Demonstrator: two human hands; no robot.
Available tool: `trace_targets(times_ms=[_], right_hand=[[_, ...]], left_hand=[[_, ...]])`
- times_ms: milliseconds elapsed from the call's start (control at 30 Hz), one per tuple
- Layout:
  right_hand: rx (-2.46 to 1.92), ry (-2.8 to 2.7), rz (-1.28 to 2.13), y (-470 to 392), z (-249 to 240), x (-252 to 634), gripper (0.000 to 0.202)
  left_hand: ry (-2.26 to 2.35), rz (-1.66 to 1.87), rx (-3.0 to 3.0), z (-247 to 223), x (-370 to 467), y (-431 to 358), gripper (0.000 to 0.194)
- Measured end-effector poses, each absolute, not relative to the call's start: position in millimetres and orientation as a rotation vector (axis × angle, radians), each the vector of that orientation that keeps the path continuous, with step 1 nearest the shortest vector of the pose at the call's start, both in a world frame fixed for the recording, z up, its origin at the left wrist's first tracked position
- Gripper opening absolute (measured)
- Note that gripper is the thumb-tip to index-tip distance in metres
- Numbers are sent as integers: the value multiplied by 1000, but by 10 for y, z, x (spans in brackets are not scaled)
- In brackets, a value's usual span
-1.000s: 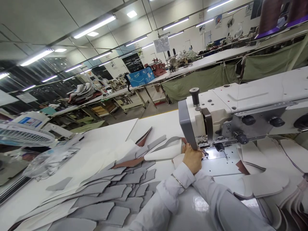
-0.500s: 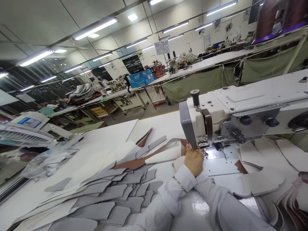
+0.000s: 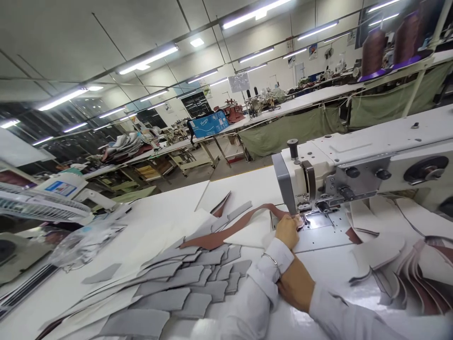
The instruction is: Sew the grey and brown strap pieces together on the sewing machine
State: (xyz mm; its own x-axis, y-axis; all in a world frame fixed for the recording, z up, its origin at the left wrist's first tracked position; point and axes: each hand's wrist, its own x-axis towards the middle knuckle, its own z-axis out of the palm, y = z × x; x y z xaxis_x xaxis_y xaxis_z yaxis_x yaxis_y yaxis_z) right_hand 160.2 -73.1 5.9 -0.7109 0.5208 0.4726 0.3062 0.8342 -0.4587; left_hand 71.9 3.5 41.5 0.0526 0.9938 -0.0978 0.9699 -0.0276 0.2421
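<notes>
While your left hand point(image 3: 287, 230) holds brown strip point(image 3: 230, 232) close beside sewing machine point(image 3: 296, 172), keep strip flat, fingertips clear of needle. Left fingers curled closed on strip's end; right hand point(image 3: 299, 286) fingers hidden behind left cuff point(image 3: 283, 259), grip can't be told. From left hand, strip trails toward nine, ten o'clock.

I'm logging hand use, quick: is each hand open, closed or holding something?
Left hand: curled at the brown strip; whether it grips cannot be told.
Right hand: cannot be told; partly hidden behind the left cuff.
</notes>
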Motion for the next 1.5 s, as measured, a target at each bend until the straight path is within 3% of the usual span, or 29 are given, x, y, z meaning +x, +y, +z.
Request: trace_targets(times_ms=[200, 300, 400, 533, 667, 767, 1000, 1333, 1500], right_hand=[[-1019, -2125, 493, -726, -95, 2050, 40], [-1040, -2061, 629, -695, -77, 2073, 56], [-835, -2076, 814, -788, 29, 1957, 52], [-544, -2087, 854, -983, 205, 1834, 44], [-365, -1992, 941, -1064, 382, 1850, 28], [-389, -1961, 1210, -1068, 485, 1903, 18], [-483, -1783, 1897, -1087, 513, 1986, 37], [-242, -1788, 2320, -1162, 470, 2096, 33], [-222, -1822, 2312, -1165, 450, 2153, 33]], left_hand=[[1991, 499, 1857, 364, 646, -260, 34], [1784, 965, 1425, 399, 612, -739, 32], [1433, 1422, 740, 493, 636, -1270, 28], [1300, 1592, 478, 683, 715, -1745, 33], [1358, 1605, 515, 844, 738, -1982, 38], [1395, 1584, 538, 907, 713, -2075, 36], [1460, 1523, 582, 897, 647, -2146, 40], [1900, 1195, 1267, 1196, 439, -2063, 11], [1860, 995, 1427, 1238, 369, -1873, 10]])
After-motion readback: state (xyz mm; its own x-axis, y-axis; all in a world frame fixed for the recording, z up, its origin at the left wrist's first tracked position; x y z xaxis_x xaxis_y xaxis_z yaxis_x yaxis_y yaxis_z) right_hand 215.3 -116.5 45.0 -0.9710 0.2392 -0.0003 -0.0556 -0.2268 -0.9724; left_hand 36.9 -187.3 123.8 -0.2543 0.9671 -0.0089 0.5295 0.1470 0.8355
